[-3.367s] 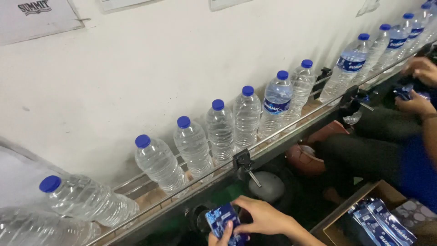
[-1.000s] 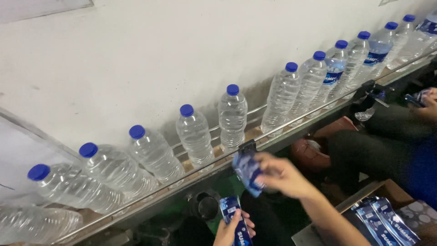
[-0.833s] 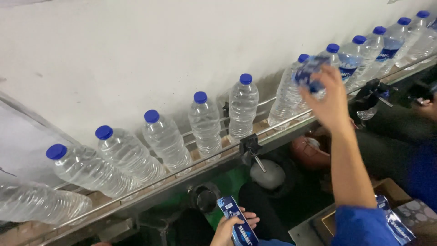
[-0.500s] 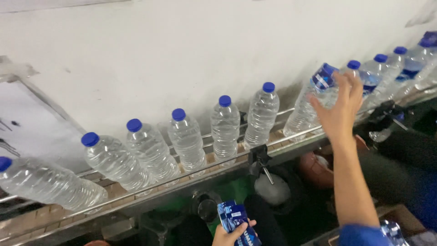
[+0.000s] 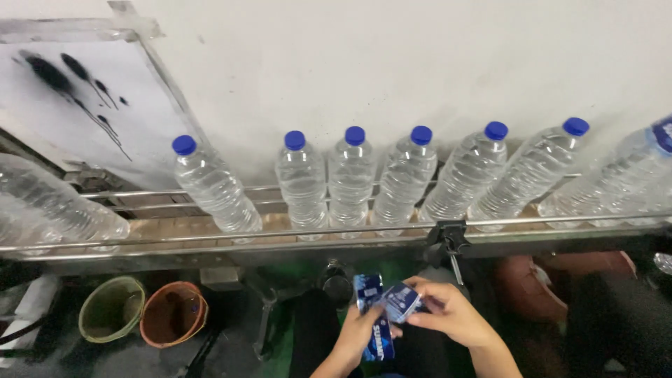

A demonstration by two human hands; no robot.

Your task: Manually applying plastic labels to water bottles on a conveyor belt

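Observation:
My left hand (image 5: 360, 333) grips a small stack of blue label sleeves (image 5: 369, 308) low in the middle of the view. My right hand (image 5: 451, 316) meets it there and pinches one blue sleeve (image 5: 400, 301) off the top of the stack. Both hands are below the conveyor rail (image 5: 280, 236). On the conveyor stands a row of clear water bottles with blue caps (image 5: 355, 178), bare of labels. At the far right a bottle (image 5: 630, 171) carries a blue sleeve near its cap.
A black clamp (image 5: 448, 238) hangs from the rail just above my right hand. On the floor at the left sit a green bowl (image 5: 110, 317) and an orange bowl (image 5: 173, 323). A white wall with a dark-stained panel (image 5: 77, 105) backs the conveyor.
My right hand has come back from the bottle at the right, where it put a sleeve on, down to the stack in my left hand. The view has swung left; bottles moved right.

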